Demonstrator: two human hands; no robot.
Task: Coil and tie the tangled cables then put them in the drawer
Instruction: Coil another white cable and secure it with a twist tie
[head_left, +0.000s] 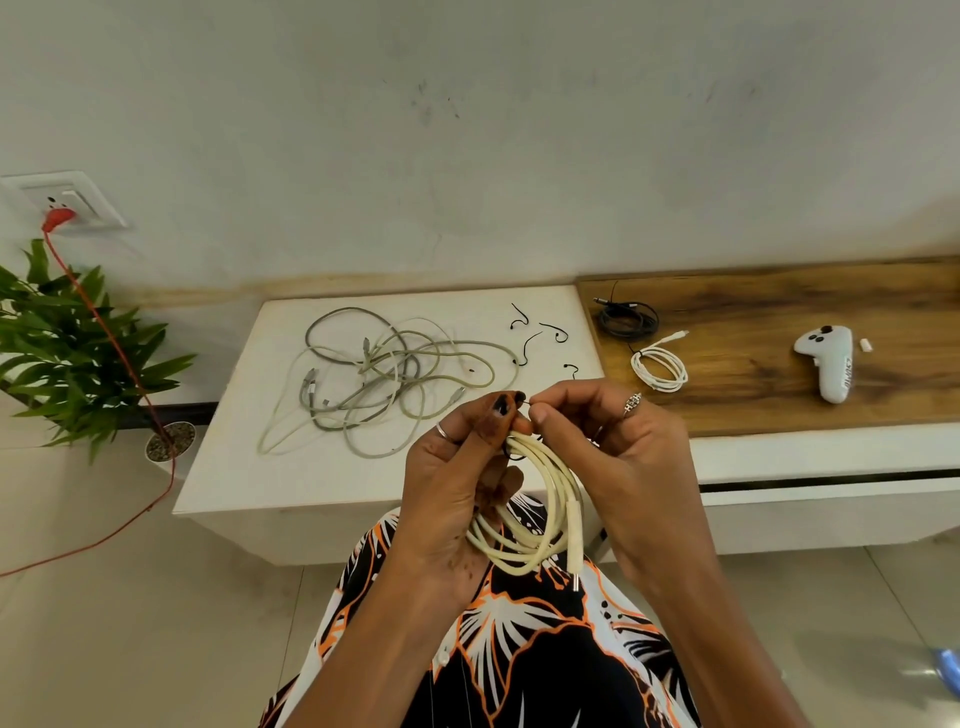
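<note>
The fingers (511, 410) of the left hand (457, 483) are curled round the top of a coiled cream cable (535, 519), with thumb and forefinger pinched at a thin black twist tie (511, 452) wrapped about the coil's upper end. The fingertips of the right hand (618, 467) are pinched on the free end of the same tie, directly beside the left fingertips and touching them. The coil is held upright between both hands and hangs below the fingers, in front of a patterned garment; one metal-tipped plug (575, 540) lies along its lower right side.

Beyond the fingers, a white table (218, 483) is seen. To the far left of the fingers on it, a tangle of grey and pale cables (384, 379) is spread loose. Just past the fingers, four short black ties (540, 338) are scattered, apart from one another.

To the right of the fingers a wooden top (779, 405) adjoins the white one. On it a coiled black cable (626, 319) and a coiled white cable (660, 366) are laid close together, the white one nearer. Farther right, a white handheld controller (828, 364) rests, well apart from both coils.

Far left of the fingers, a potted plant (78, 353) and a red cord (109, 332) plugged into a wall socket (67, 202) are noted.
</note>
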